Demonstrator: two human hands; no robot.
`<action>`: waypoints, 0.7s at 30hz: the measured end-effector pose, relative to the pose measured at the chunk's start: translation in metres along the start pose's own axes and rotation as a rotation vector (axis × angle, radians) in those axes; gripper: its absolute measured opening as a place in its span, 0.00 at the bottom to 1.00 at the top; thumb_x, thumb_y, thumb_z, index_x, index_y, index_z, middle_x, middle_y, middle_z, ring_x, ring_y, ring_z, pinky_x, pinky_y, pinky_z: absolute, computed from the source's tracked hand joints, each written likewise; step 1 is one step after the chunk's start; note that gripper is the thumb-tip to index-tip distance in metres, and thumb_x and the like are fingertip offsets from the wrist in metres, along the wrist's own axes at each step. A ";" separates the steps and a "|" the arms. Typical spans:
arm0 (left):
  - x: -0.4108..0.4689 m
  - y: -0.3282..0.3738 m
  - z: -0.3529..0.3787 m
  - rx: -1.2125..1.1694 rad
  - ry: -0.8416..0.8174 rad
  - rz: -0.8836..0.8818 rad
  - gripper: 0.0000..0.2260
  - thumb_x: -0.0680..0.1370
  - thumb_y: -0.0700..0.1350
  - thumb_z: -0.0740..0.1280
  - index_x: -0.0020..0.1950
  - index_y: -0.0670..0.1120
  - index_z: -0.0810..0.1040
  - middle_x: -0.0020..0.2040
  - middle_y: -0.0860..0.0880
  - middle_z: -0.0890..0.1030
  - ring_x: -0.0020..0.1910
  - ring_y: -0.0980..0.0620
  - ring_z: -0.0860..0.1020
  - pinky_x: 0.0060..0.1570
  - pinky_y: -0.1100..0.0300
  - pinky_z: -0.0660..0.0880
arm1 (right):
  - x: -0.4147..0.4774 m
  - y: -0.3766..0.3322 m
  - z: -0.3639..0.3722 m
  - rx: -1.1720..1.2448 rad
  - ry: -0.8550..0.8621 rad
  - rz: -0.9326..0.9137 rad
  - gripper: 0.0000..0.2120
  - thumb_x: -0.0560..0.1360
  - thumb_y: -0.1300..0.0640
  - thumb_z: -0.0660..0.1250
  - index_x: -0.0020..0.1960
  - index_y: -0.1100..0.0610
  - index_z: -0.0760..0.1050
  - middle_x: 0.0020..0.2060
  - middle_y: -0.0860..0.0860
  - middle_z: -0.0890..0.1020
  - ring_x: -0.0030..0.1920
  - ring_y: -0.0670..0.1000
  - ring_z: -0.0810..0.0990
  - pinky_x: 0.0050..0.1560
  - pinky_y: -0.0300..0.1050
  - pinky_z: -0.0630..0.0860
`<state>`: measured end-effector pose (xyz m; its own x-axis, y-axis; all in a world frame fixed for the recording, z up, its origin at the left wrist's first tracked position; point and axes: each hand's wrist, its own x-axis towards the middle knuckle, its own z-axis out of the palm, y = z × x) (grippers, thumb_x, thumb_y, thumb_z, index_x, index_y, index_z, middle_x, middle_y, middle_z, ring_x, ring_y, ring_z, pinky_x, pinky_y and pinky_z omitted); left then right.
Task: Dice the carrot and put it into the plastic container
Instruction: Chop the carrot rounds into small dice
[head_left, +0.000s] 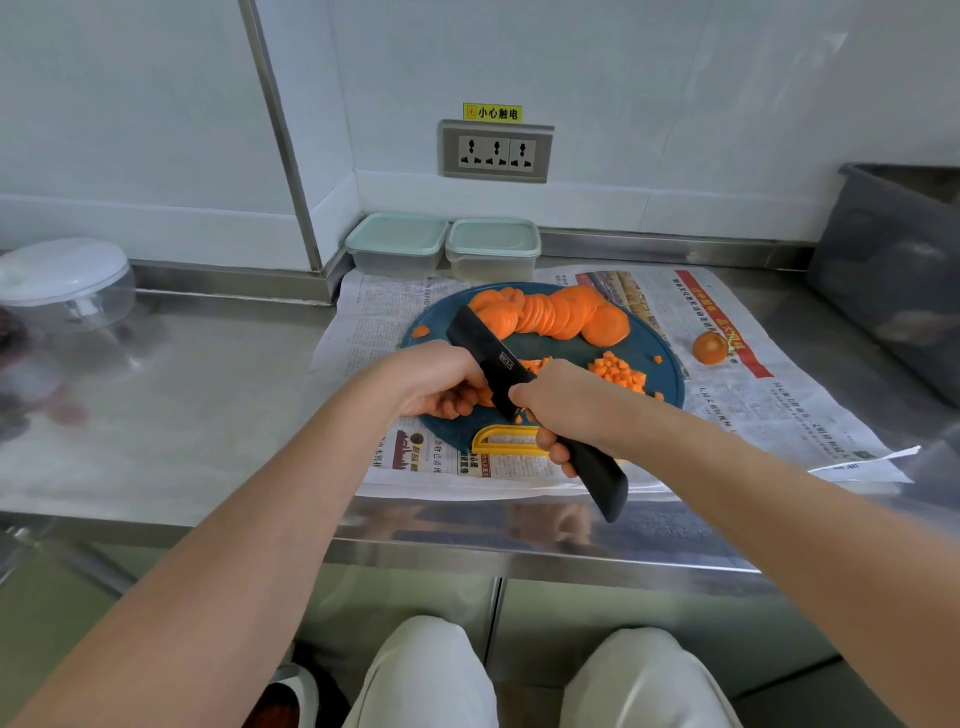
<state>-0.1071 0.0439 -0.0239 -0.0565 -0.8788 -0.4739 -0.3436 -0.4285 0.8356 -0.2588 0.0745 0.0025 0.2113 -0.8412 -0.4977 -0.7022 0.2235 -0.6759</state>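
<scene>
1. Left hand (439, 382): it is curled over a few carrot pieces at the near left of the board (670, 387), grasping them against the surface. Judgement: keep the fingertips tucked back from the blade.
2. Knife (485, 351): the black blade stands just beside the left hand, tip pointing away. Judgement: cut straight down in even strokes across the held strips.
3. Right hand (563, 410): it is clenched around the knife handle, which angles toward the near counter edge.
4. Slices (553, 312): thin orange rounds lie fanned along the far side of the board, not yet diced.
5. Dice (618, 371): small cubes sit heaped right of the knife.
6. Containers (441, 249): two lidded tubs stand behind the board, against the wall.
</scene>
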 end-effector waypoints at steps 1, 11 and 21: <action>0.000 -0.001 0.000 0.002 0.003 0.004 0.07 0.77 0.35 0.61 0.41 0.40 0.76 0.30 0.47 0.74 0.27 0.54 0.69 0.24 0.67 0.62 | 0.002 0.001 0.005 -0.008 0.012 -0.015 0.14 0.81 0.58 0.55 0.38 0.61 0.67 0.25 0.55 0.71 0.18 0.50 0.70 0.21 0.36 0.69; -0.002 -0.008 -0.004 -0.086 -0.033 0.011 0.05 0.78 0.36 0.62 0.44 0.41 0.77 0.35 0.47 0.77 0.29 0.54 0.71 0.25 0.67 0.66 | 0.003 0.000 0.012 -0.047 0.017 -0.033 0.13 0.82 0.59 0.53 0.40 0.63 0.65 0.27 0.58 0.71 0.22 0.55 0.69 0.25 0.43 0.72; -0.006 -0.011 -0.003 -0.125 0.000 0.036 0.09 0.78 0.36 0.64 0.39 0.40 0.79 0.31 0.47 0.76 0.26 0.56 0.71 0.25 0.67 0.66 | -0.007 0.002 -0.007 -0.028 0.030 -0.095 0.15 0.81 0.55 0.55 0.39 0.62 0.67 0.24 0.56 0.72 0.22 0.54 0.70 0.24 0.41 0.72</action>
<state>-0.1002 0.0535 -0.0294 -0.0670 -0.8941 -0.4428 -0.2221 -0.4192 0.8803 -0.2662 0.0775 0.0086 0.2575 -0.8725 -0.4153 -0.6987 0.1287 -0.7038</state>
